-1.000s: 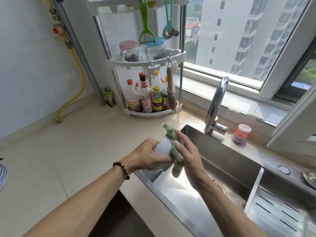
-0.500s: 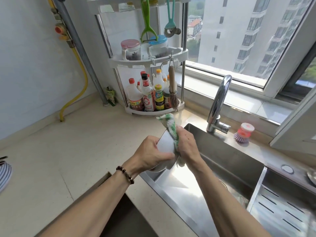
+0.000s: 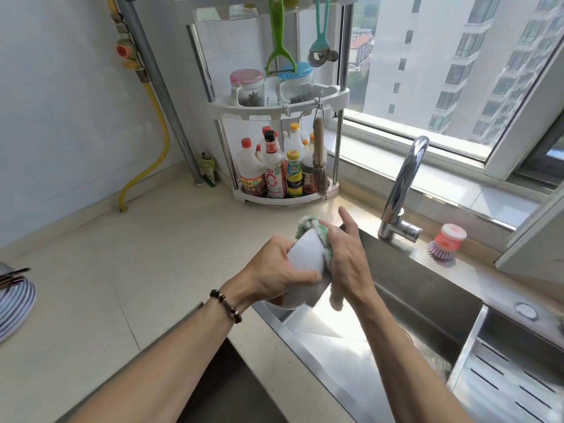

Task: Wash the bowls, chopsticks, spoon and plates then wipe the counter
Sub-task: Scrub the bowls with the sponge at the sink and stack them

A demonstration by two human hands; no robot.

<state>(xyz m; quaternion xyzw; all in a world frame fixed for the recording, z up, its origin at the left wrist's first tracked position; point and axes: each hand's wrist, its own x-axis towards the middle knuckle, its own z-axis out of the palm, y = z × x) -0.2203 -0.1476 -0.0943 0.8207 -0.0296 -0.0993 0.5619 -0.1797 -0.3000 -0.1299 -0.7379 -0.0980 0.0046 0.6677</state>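
Note:
A white bowl [image 3: 305, 264] is held on its side over the left corner of the steel sink [image 3: 412, 303]. My left hand [image 3: 274, 270] grips the bowl's outer wall, thumb across it. My right hand [image 3: 348, 257] presses a green and white cloth [image 3: 314, 230] against the bowl's rim and inside, with the index finger sticking up. The cloth's lower end hangs below that hand. At the far left edge a striped bowl [image 3: 13, 306] sits on the counter with dark chopsticks [image 3: 12, 274] lying across it.
A white corner rack [image 3: 283, 196] with sauce bottles, jars and hanging tools stands at the back of the beige counter [image 3: 106, 270]. The tap [image 3: 403, 190] rises behind the sink, a pink dish brush [image 3: 447, 244] beside it. A slotted drain tray [image 3: 512, 383] fills the sink's right part.
My right hand with the cloth has slid up and round the bowl's rim. The left hand has turned the bowl slightly. The view has shifted a little.

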